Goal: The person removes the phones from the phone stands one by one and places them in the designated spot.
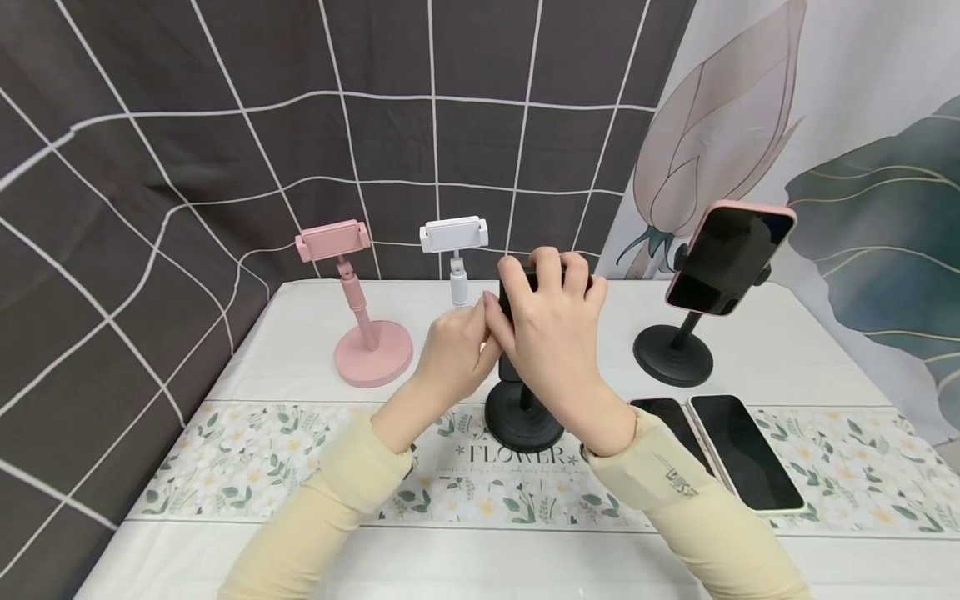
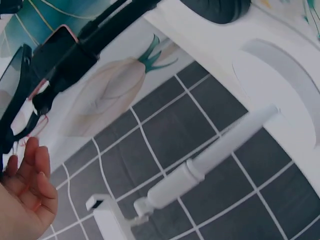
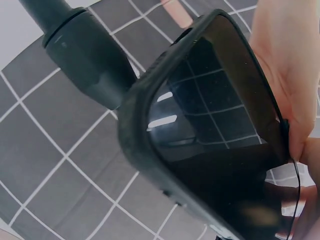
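A black phone [image 3: 215,125] with a dark, reflective screen sits at the head of a black phone stand [image 1: 523,425], in front of me. My right hand [image 1: 553,321] grips the phone from above, fingers curled over its top edge. At the phone's left side my left hand [image 1: 459,348] has bent fingers around the stand's clamp, its thumb close to my right thumb. In the left wrist view, curled fingers of the left hand [image 2: 31,187] show beside the black clamp [image 2: 44,100]. Much of the phone is hidden behind my hands in the head view.
A pink phone stand [image 1: 372,354] and a white one [image 1: 454,236] stand behind, to the left. Right of me, a pink-edged phone [image 1: 731,260] sits in another black stand [image 1: 672,357]. Two phones lie flat by my right forearm, one a pale-edged phone [image 1: 746,454].
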### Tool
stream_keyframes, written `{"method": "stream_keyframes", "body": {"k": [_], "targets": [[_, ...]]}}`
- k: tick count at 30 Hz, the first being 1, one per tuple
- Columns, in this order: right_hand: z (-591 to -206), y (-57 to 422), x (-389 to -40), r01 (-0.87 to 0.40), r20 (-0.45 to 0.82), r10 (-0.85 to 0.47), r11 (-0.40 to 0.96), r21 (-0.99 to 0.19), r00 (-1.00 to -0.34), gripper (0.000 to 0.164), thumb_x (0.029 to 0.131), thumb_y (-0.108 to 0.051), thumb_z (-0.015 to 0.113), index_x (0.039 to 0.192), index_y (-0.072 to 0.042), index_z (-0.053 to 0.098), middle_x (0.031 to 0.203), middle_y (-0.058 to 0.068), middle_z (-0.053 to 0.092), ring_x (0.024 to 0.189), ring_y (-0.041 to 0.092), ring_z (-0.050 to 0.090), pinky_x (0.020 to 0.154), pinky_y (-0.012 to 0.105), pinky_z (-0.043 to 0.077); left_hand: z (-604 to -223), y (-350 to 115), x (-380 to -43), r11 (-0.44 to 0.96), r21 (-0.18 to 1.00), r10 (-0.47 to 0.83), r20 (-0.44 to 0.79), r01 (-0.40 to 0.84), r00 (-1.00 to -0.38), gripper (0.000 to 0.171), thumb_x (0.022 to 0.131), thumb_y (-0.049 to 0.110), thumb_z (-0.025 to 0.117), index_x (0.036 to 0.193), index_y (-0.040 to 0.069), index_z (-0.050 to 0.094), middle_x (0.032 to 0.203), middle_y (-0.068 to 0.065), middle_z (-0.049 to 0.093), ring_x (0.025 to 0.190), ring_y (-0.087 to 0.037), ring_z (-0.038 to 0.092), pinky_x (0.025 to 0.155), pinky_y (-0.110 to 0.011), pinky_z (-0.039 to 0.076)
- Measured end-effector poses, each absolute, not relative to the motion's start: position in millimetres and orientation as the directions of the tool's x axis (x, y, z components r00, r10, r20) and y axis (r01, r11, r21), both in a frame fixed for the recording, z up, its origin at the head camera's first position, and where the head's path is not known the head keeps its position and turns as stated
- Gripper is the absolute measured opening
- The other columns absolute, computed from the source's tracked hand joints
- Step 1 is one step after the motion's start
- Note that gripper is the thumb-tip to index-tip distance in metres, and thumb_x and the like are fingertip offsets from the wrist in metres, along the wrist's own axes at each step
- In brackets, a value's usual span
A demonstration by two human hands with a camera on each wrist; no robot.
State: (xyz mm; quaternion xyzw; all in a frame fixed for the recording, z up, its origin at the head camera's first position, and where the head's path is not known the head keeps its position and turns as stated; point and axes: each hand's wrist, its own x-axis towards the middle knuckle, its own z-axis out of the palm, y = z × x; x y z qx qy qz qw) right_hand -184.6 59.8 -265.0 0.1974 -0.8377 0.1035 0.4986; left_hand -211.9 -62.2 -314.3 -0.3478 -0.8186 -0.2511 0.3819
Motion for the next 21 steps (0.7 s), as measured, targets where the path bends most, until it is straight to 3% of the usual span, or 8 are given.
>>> {"method": "stream_keyframes", "body": {"k": [5, 12, 17, 21], "targets": [[-266.8, 61.0, -186.8, -0.408, 0.889, -0.243, 0.910, 0.071, -0.389, 0.016, 0.086, -0.023, 0.047, 0.093, -0.009, 0.051, 0.087, 0.018, 0.048, 0.086, 0.038, 0.040, 0.056, 0.052, 0.034, -302.9, -73.0, -213.2, 0.586, 0.136, 0.424, 0.788, 0.798, -0.446, 0.014, 0.078, 0.020, 0.053, 0.077, 0.007, 0.048, 0.056, -0.004, 0.054, 0.051, -0.014, 0.047, 0.044, -0.032, 0.041], [-268.1, 59.8, -188.0, -0.370, 0.897, -0.259, 0.921, 0.119, -0.357, 0.010, 0.085, -0.019, 0.047, 0.090, -0.011, 0.050, 0.085, 0.018, 0.048, 0.085, 0.038, 0.040, 0.056, 0.052, 0.035, -293.7, -79.7, -219.4, 0.381, 0.336, 0.481, 0.724, 0.861, -0.495, 0.008, 0.071, 0.010, 0.056, 0.071, 0.008, 0.049, 0.056, -0.005, 0.051, 0.053, -0.011, 0.043, 0.045, -0.027, 0.037], [-267.2, 62.1, -187.7, -0.420, 0.900, -0.269, 0.901, 0.110, -0.343, 0.007, 0.082, -0.016, 0.049, 0.086, -0.011, 0.049, 0.084, 0.018, 0.048, 0.083, 0.039, 0.039, 0.054, 0.052, 0.034, -297.9, -74.5, -228.1, 0.207, 0.362, 0.427, 0.802, 0.909, -0.417, 0.010, 0.061, 0.001, 0.056, 0.060, 0.005, 0.047, 0.048, -0.006, 0.046, 0.046, -0.011, 0.040, 0.040, -0.028, 0.036], [-265.0, 62.9, -186.5, -0.456, 0.892, -0.284, 0.884, 0.102, -0.351, 0.005, 0.081, -0.015, 0.049, 0.083, -0.011, 0.049, 0.084, 0.018, 0.048, 0.083, 0.040, 0.039, 0.054, 0.052, 0.033, -300.9, -73.6, -231.4, 0.159, 0.325, 0.397, 0.844, 0.932, -0.361, 0.012, 0.059, 0.000, 0.056, 0.057, 0.005, 0.045, 0.046, -0.005, 0.043, 0.044, -0.011, 0.039, 0.037, -0.028, 0.034]]}}
